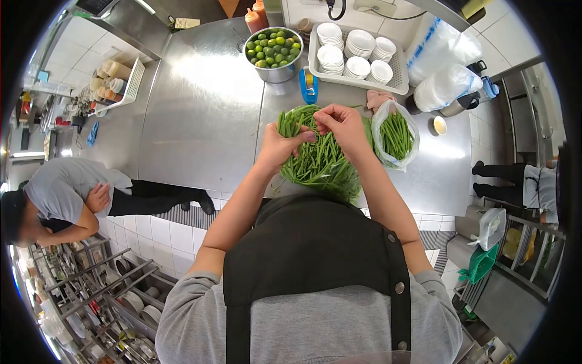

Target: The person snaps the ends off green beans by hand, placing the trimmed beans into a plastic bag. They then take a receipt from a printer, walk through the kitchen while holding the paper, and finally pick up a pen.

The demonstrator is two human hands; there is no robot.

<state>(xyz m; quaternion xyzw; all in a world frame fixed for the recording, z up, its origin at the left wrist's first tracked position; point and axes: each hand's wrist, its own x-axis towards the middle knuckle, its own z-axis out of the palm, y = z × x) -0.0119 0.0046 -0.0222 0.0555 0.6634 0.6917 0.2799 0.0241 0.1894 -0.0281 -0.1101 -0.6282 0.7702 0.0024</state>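
My left hand is wrapped round a small bunch of green beans, its thumb lying across them. Just to its right, my right hand is closed in a pinch, and what sits between its fingertips is too small to make out. Below both hands, a large heap of green beans fills an open clear plastic bag on the steel table, close against my apron. A second clear bag, also with green beans in it, stands to the right of my right forearm.
A steel bowl of limes, a blue tape dispenser and a white basket with stacked small dishes stand at the back of the steel table. A small cup sits right. Another person is at the left.
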